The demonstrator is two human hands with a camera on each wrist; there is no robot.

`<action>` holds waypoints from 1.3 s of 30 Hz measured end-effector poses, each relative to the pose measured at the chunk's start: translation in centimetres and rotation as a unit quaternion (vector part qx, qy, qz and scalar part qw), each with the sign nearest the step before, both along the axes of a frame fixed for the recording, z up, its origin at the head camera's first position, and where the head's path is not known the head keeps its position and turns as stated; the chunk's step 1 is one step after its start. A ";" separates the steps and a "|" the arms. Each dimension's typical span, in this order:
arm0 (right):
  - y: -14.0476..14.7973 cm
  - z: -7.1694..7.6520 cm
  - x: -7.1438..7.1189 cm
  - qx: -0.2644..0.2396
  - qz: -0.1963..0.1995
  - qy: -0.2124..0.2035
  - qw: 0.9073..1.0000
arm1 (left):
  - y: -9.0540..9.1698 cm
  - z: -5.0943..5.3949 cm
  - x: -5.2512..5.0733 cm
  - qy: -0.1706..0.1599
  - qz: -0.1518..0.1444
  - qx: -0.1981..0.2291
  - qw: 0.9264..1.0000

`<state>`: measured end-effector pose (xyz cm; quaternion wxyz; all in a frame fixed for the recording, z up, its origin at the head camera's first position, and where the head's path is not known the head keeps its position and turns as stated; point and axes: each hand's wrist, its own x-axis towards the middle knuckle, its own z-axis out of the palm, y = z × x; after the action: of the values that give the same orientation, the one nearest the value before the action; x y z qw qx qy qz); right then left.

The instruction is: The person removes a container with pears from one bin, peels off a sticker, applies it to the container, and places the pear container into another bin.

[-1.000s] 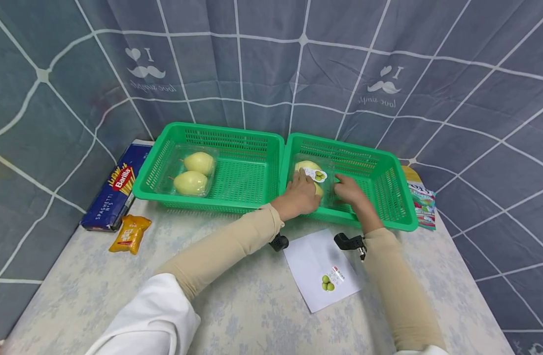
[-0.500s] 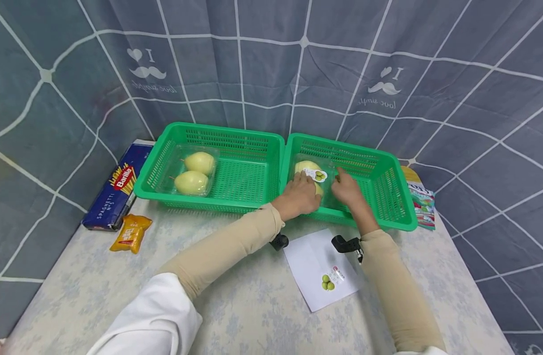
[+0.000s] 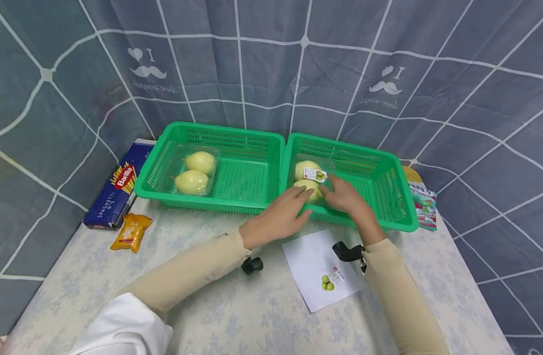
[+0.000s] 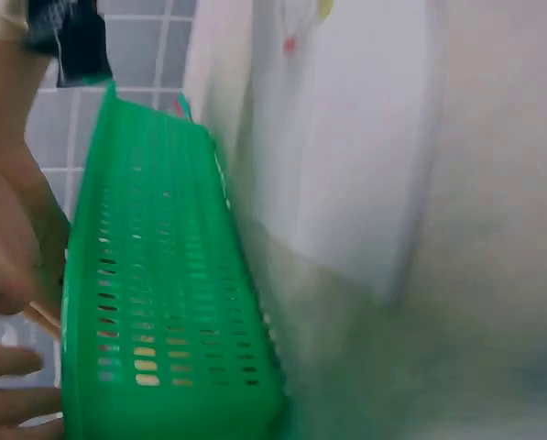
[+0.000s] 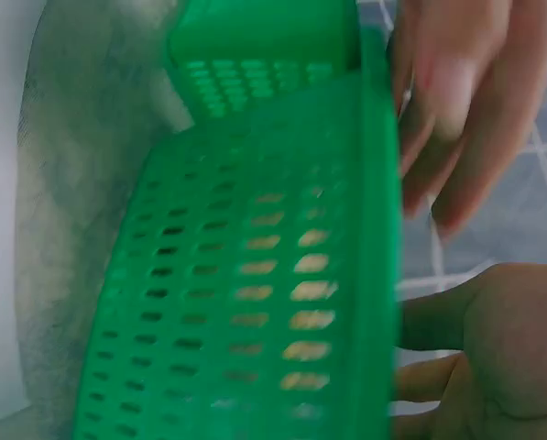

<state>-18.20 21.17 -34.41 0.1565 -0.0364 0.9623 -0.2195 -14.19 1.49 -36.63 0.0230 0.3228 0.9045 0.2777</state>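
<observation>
Inside the right green basket (image 3: pixel 393 195), the pear pack (image 3: pixel 306 170) is sitting label (image 3: pixel 314 174) up. Left hand (image 3: pixel 280 217) is reaching over, fingers loosely apart; can't tell if right hand (image 3: pixel 344 196) is pinching. Careless fingers could be peeling it.

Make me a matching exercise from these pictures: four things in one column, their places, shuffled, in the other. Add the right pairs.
Things
1. Barilla spaghetti box
2. White sheet of paper
3. Labelled pack of pears
4. Pack of pears with no label visible

Places
A. Inside the left basket, at its left end
B. Inside the right basket, by the right hand
C. Outside the baskets, beside the left basket's left end
D. On the table, in front of the right basket

Right pairs: 1-C, 2-D, 3-B, 4-A
</observation>
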 end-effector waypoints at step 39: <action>-17.5 -2.2 -3.4 -0.125 0.060 -0.033 0.990 | -21.8 1.3 -6.4 -0.171 0.321 0.034 0.931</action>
<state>-21.65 3.67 -36.62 0.1952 -0.1057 0.9176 -0.3297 -20.57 -20.36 -35.37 0.0757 -0.0366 0.9322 0.3521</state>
